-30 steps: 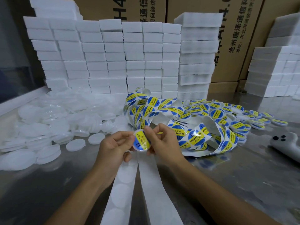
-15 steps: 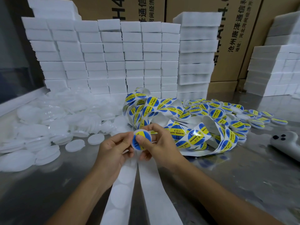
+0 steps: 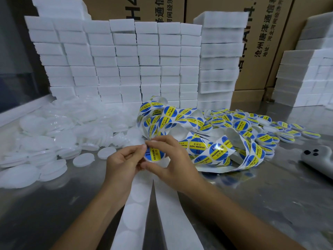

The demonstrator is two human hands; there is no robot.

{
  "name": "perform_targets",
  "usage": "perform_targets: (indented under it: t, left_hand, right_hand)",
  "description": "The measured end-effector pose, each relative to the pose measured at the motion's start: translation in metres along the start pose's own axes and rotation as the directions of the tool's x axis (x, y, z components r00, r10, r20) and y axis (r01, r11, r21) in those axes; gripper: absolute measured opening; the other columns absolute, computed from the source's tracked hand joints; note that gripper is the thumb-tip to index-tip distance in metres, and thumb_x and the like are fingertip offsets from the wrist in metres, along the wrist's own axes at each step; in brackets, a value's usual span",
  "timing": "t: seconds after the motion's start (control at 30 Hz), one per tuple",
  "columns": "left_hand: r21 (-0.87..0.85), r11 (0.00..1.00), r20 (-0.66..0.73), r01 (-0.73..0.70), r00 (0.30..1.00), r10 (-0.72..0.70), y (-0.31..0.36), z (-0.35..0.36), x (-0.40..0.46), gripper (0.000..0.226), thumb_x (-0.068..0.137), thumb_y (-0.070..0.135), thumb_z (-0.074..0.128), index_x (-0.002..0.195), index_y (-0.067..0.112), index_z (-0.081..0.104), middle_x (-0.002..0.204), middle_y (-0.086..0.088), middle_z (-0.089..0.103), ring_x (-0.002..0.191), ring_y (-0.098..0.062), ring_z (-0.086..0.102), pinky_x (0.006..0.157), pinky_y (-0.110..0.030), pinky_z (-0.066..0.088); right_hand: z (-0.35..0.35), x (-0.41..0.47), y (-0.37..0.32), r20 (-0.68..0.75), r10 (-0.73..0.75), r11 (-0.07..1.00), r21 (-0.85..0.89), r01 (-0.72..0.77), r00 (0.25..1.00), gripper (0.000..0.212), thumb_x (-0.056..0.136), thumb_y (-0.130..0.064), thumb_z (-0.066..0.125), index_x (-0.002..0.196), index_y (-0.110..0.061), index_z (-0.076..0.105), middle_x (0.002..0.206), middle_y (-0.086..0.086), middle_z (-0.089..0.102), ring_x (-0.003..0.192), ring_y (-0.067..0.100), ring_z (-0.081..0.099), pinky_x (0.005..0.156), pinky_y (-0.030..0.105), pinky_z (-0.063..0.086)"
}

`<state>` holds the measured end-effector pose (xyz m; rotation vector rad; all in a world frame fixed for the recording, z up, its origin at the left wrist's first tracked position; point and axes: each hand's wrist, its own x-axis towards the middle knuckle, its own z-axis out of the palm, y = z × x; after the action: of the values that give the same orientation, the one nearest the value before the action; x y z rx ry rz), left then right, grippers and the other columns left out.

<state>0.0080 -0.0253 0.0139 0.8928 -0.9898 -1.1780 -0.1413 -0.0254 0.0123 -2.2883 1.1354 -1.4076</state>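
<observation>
A round white lid bearing a blue and yellow sticker [image 3: 155, 154] is held above the metal table between both hands. My left hand [image 3: 122, 163] pinches its left edge with curled fingers. My right hand [image 3: 171, 159] grips it from the right, forefinger over the top and thumb under it. A tangled strip of blue and yellow stickers [image 3: 207, 148] lies just behind and right of my hands. Two strips of bare white backing paper [image 3: 144, 204] run from under my hands toward me.
A heap of plain white lids [image 3: 54, 138] covers the left of the table [image 3: 252, 204]. Stickered lids [image 3: 266, 127] lie at the right. White foam blocks [image 3: 126, 60] stand stacked behind, cardboard boxes [image 3: 261, 42] beyond. A grey device [image 3: 317, 159] lies at the right edge.
The lid has turned in my fingers and its sticker now faces me more fully. My right forefinger has moved over its top edge. Both hands stayed in place.
</observation>
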Motion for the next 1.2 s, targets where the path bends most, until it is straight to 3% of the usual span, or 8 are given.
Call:
perform_targets:
  t: [0.2, 0.3, 0.37, 0.6, 0.83, 0.97, 1.07, 1.2]
  left_hand:
    - [0.233, 0.971, -0.015, -0.056, 0.998, 0.062, -0.008, -0.001, 0.003, 0.023, 0.078, 0.043, 0.068, 0.073, 0.023, 0.077, 0.072, 0.000, 0.072, 0.065, -0.013, 0.064, 0.058, -0.026, 0.053]
    - [0.591, 0.795, 0.033, -0.139, 0.988, 0.148, -0.021, -0.003, 0.006, 0.004, 0.082, 0.035, 0.075, 0.081, 0.033, 0.072, 0.084, 0.016, 0.070, 0.081, -0.007, 0.065, 0.068, -0.023, 0.052]
    - [0.711, 0.682, 0.106, -0.172, 0.985, 0.138, -0.027, -0.002, 0.004, 0.012, 0.079, 0.037, 0.076, 0.089, 0.036, 0.069, 0.098, 0.020, 0.066, 0.090, 0.000, 0.060, 0.071, -0.015, 0.045]
    - [0.725, 0.648, 0.209, -0.235, 0.971, 0.118, -0.032, 0.001, 0.003, 0.044, 0.075, 0.030, 0.081, 0.117, 0.022, 0.069, 0.120, 0.016, 0.062, 0.094, 0.005, 0.056, 0.069, 0.000, 0.038]
    - [0.747, 0.630, 0.232, -0.213, 0.971, 0.053, -0.031, -0.001, 0.002, 0.039, 0.074, 0.036, 0.081, 0.110, 0.039, 0.066, 0.108, 0.018, 0.061, 0.100, 0.008, 0.052, 0.068, -0.002, 0.036]
    - [0.748, 0.628, 0.224, -0.213, 0.973, 0.063, -0.032, 0.001, 0.003, 0.043, 0.075, 0.035, 0.081, 0.116, 0.035, 0.066, 0.104, 0.023, 0.059, 0.097, 0.013, 0.051, 0.068, 0.000, 0.037]
    - [0.747, 0.628, 0.221, -0.217, 0.972, 0.074, -0.032, 0.000, 0.004, 0.048, 0.075, 0.034, 0.081, 0.121, 0.028, 0.067, 0.116, 0.017, 0.063, 0.098, 0.009, 0.054, 0.071, -0.005, 0.037]
    - [0.745, 0.627, 0.238, -0.227, 0.969, 0.068, -0.031, -0.001, 0.003, 0.049, 0.075, 0.035, 0.080, 0.122, 0.029, 0.066, 0.118, 0.018, 0.063, 0.100, 0.009, 0.055, 0.072, -0.003, 0.037]
  right_hand:
    - [-0.019, 0.010, 0.003, -0.144, 0.044, 0.997, -0.052, -0.052, 0.989, 0.025, 0.082, -0.039, 0.077, 0.099, -0.020, 0.076, 0.095, -0.012, 0.073, 0.089, 0.001, 0.062, 0.085, 0.024, 0.049]
    - [-0.049, 0.031, 0.022, -0.340, 0.142, 0.982, -0.070, -0.175, 0.930, 0.021, 0.081, -0.043, 0.076, 0.088, -0.023, 0.072, 0.085, -0.014, 0.068, 0.080, -0.002, 0.057, 0.073, 0.011, 0.040]
    - [-0.076, 0.050, 0.044, -0.433, 0.202, 0.954, -0.115, -0.277, 0.878, 0.027, 0.082, -0.046, 0.074, 0.089, -0.022, 0.065, 0.092, -0.008, 0.065, 0.085, 0.003, 0.058, 0.073, 0.018, 0.042]
    - [-0.140, 0.075, 0.128, -0.348, 0.481, 0.616, -0.519, -0.592, 0.805, 0.033, 0.082, -0.044, 0.074, 0.087, -0.013, 0.061, 0.101, 0.011, 0.061, 0.082, 0.026, 0.058, 0.065, 0.032, 0.043]
    - [-0.140, 0.073, 0.136, -0.372, 0.598, 0.420, -0.609, -0.673, 0.710, 0.030, 0.092, -0.029, 0.062, 0.074, -0.006, 0.060, 0.070, 0.010, 0.056, 0.076, 0.032, 0.059, 0.076, 0.038, 0.047]
    - [-0.120, 0.074, 0.101, -0.441, 0.302, 0.596, -0.605, -0.528, 0.845, 0.022, 0.092, -0.025, 0.056, 0.086, -0.012, 0.073, 0.085, 0.010, 0.071, 0.087, 0.035, 0.063, 0.088, 0.042, 0.046]
    - [-0.090, 0.060, 0.067, -0.479, 0.134, 0.810, -0.451, -0.374, 0.868, 0.025, 0.092, -0.030, 0.059, 0.077, -0.013, 0.071, 0.070, 0.000, 0.070, 0.067, 0.024, 0.064, 0.066, 0.037, 0.052]
    - [-0.051, 0.039, 0.038, -0.457, 0.127, 0.894, -0.332, -0.301, 0.880, 0.026, 0.092, -0.036, 0.060, 0.075, -0.020, 0.048, 0.053, -0.011, 0.054, 0.051, 0.018, 0.053, 0.053, 0.030, 0.038]
